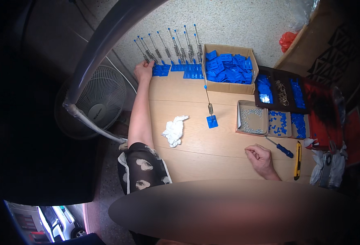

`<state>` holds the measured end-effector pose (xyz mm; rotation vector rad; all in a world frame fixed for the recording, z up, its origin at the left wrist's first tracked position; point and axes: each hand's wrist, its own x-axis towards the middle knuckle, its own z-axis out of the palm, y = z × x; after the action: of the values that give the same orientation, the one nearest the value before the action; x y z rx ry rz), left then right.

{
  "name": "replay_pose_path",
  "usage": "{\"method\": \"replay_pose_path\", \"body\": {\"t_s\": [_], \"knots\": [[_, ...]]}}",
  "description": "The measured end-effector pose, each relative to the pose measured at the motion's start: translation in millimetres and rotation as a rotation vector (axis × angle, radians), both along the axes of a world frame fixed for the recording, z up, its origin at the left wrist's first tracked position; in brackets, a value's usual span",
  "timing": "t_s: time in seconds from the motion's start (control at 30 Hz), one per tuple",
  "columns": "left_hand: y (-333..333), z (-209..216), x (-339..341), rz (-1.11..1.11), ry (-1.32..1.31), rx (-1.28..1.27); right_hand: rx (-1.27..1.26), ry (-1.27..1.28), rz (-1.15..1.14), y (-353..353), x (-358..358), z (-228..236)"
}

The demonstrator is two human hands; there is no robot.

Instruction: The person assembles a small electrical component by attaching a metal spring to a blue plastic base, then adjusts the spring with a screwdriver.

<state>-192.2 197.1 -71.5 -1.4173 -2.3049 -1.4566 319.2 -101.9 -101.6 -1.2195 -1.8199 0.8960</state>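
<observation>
My left hand (pixel 143 71) reaches to the far left end of the table. Its fingers close around a spring piece with a blue base, partly hidden behind them. Beside it runs a row of similar upright pieces, each a coil spring (pixel 167 52) with a thin rod and blue tip on a blue square base (pixel 193 72). One more spring piece (pixel 211 121) stands alone mid-table. My right hand (pixel 261 161) rests closed on the wood at the near right, its fingers curled and thumb pressed in; whatever it may hold is hidden.
A cardboard box (pixel 229 87) holds blue plates. Right of it are a dark tray (pixel 273 107) and small boxes (pixel 252 132) of tiny parts. A screwdriver (pixel 284 150), a yellow cutter (pixel 297 161) and a crumpled white cloth (pixel 174 131) lie on the table. A fan (pixel 100 102) stands left.
</observation>
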Motion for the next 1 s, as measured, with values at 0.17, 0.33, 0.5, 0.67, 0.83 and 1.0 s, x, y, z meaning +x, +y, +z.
{"method": "replay_pose_path", "body": {"t_s": [0.17,0.33,0.5,0.67,0.83,1.0], "knots": [[23,5,-13,0.056,0.038,-0.06,0.013,-0.001,0.009,4,-3,0],[33,7,-12,0.096,0.063,-0.007,0.019,-0.006,0.017,7,3,4],[2,14,-22,0.12,0.083,0.008,0.015,0.001,0.019,9,6,3],[-59,36,-20,-0.065,-0.127,-0.104,0.004,0.003,0.021,2,7,8],[-87,55,16,-0.64,-0.443,-0.24,0.013,0.014,-0.001,-18,-6,10],[-81,51,26,-0.729,-0.444,-0.317,-0.012,0.023,0.013,-34,-22,9]]}}
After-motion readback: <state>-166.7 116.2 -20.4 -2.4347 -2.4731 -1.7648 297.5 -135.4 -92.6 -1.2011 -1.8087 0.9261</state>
